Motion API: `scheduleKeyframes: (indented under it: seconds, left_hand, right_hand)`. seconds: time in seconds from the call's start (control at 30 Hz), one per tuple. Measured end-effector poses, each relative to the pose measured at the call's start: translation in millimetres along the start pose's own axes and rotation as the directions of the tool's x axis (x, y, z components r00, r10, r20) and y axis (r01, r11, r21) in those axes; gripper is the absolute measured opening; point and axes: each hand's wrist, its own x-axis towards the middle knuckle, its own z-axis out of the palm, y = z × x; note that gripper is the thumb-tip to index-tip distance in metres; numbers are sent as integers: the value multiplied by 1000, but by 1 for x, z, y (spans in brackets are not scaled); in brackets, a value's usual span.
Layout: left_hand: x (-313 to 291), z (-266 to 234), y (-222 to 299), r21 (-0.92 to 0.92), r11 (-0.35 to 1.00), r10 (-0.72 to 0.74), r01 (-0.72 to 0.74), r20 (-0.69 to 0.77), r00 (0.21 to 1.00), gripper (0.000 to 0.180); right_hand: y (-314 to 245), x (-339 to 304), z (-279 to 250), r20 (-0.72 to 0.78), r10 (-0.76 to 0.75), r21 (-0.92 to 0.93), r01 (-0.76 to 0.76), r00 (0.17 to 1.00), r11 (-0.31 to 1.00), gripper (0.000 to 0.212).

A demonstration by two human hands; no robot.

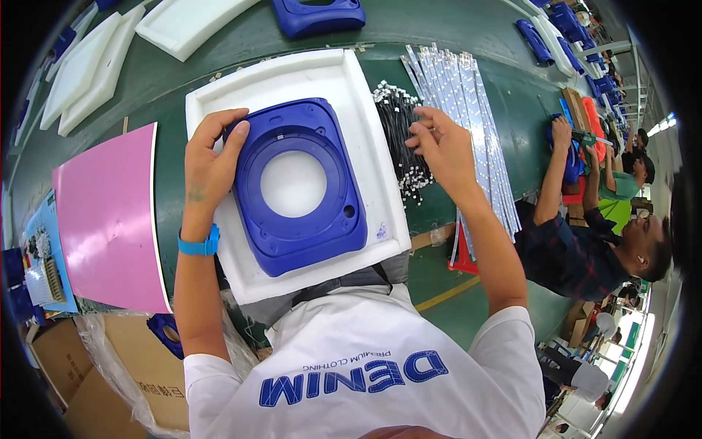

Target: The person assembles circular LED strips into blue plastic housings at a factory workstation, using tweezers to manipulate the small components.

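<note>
1. Closest to me, the seated-height view takes in a white T-shirt [351, 329] and, past it, a white foam tray [278, 64] on the green surface [167, 95], its near end at the person's waist.
2. In that tray lies the blue plastic housing [333, 212], face up and slightly tilted sideways, with a big round opening through its middle.
3. The left hand [208, 161], a blue wristband [199, 243] below it, has thumb and forefinger at the housing's upper left corner; I can't tell whether they're clamped on it.
4. The right hand [447, 150] is over the black cables [397, 135] just right of the tray, fingers curled, thumb near the forefinger; whether a cable sits between them, I can't make out.
5. Beside the cables lie LED strips [479, 124], partly behind that forearm.
6. Over to the left is a pink sheet [110, 219].
7. Farther off are more foam trays [194, 25] and another blue housing [319, 20].
8. Away right, a co-worker [578, 249] in dark checks reaches over the surface.
</note>
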Motion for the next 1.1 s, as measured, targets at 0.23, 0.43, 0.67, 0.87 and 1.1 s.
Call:
scheduleKeyframes:
  seconds: [0.23,0.43,0.67,0.87,1.1]
  left_hand:
    - [0,-1,8,30,1000,3,-4,15,1000,22]
    - [1,0,10,33,999,29,-29,17,999,22]
    - [0,-6,23,219,952,240,-214,-102,965,21]
    - [-11,19,101,-628,775,93,-71,2,996,43]
    - [-18,-7,126,-801,596,-39,-54,-96,995,42]
  right_hand:
    - [63,43,-38,-225,-390,-510,233,893,828,25]
    - [83,52,-50,-153,-141,-656,7,978,755,27]
    - [-7,6,-69,-313,-194,-499,13,930,867,21]
    - [-87,-68,-4,131,-399,-136,415,908,900,9]
    - [-117,-86,60,410,-335,307,217,849,926,12]
